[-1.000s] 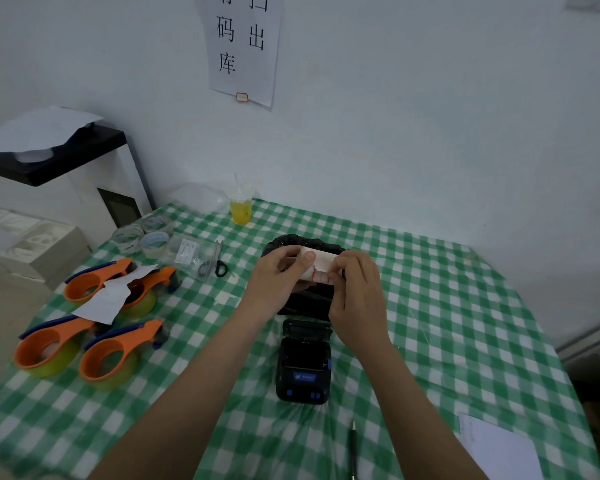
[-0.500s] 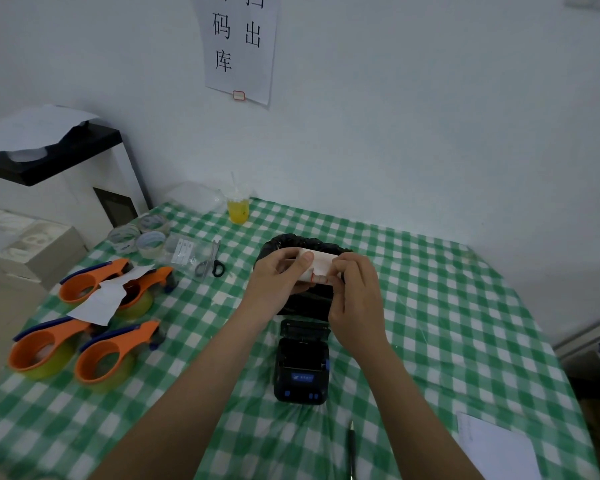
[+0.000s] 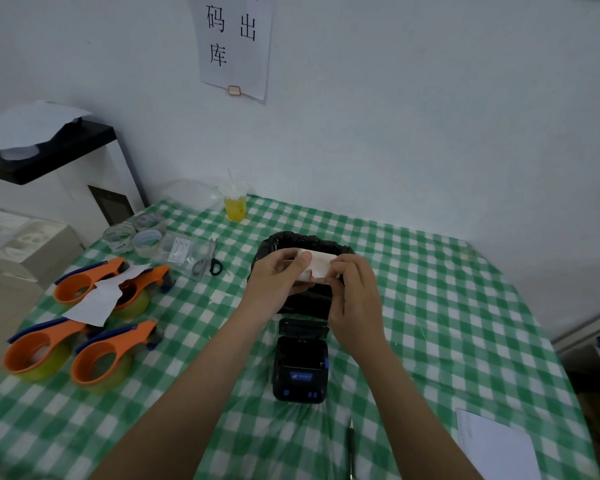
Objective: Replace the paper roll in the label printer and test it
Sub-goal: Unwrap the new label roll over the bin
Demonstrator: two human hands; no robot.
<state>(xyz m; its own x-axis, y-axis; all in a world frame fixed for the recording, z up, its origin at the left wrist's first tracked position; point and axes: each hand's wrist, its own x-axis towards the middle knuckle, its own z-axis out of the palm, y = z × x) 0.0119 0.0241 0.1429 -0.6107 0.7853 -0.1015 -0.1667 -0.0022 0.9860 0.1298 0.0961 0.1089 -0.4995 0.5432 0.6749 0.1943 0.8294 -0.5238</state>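
A small white paper roll (image 3: 317, 264) is held up between both hands above the table. My left hand (image 3: 278, 278) grips its left end with the thumb on top. My right hand (image 3: 354, 289) pinches the roll's lower right edge with thumb and fingertips. Below the hands the black label printer (image 3: 300, 367) lies on the table with its lid open and its paper bay dark. A blue label and blue buttons show on its near face.
A small bin lined with a black bag (image 3: 336, 245) stands just behind the hands. Several orange tape dispensers (image 3: 101, 355) lie at the left, with tape rolls (image 3: 146, 242), scissors (image 3: 210, 261) and a yellow drink cup (image 3: 235, 207) behind. A pen (image 3: 351, 445) and white paper (image 3: 496, 448) lie near the front edge.
Both hands stay on the paper roll in nearly the same place; the right fingertips have shifted slightly along its edge. The view has tilted a little.
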